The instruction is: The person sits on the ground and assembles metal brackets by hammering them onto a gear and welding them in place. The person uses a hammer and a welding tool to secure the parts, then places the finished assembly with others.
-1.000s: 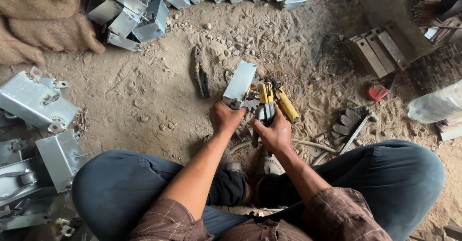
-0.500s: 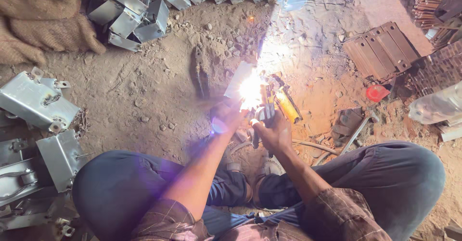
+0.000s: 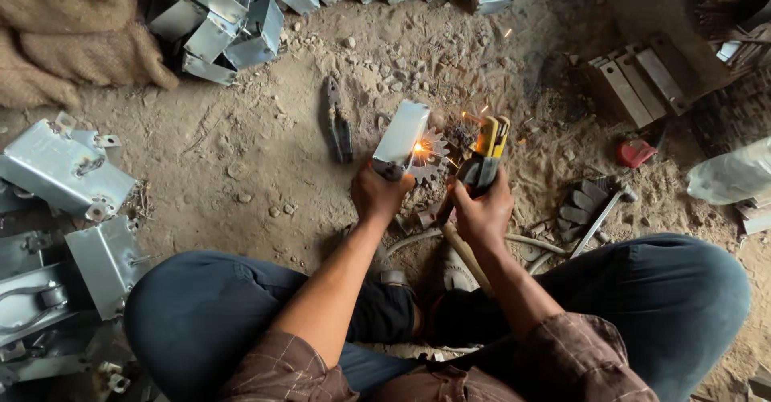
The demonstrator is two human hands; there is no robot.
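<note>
I sit cross-legged on sandy ground. My left hand (image 3: 379, 193) grips the near end of a shiny rectangular metal bracket (image 3: 401, 134), holding it on the ground. My right hand (image 3: 482, 209) is closed around a yellow and black welding electrode holder (image 3: 486, 149), which points toward the bracket's right edge. An orange glowing spot (image 3: 418, 147) with a few sparks sits where the bracket meets a toothed gear wheel (image 3: 431, 155) lying under it. A cable (image 3: 418, 241) runs back from the holder toward my legs.
Dark pliers (image 3: 339, 125) lie left of the bracket. Several folded metal brackets are piled at the top (image 3: 233, 16) and at the left (image 3: 64, 169). Burlap sacking (image 3: 72, 40) lies top left. A hammer (image 3: 598, 221), flat metal strips (image 3: 626, 89) and a red object (image 3: 636, 153) lie right.
One second ago there was no arc. Half a second ago a bright white flash blazed at the bracket's edge. Now it has faded to an orange glow with sparks. Both hands stayed in place.
</note>
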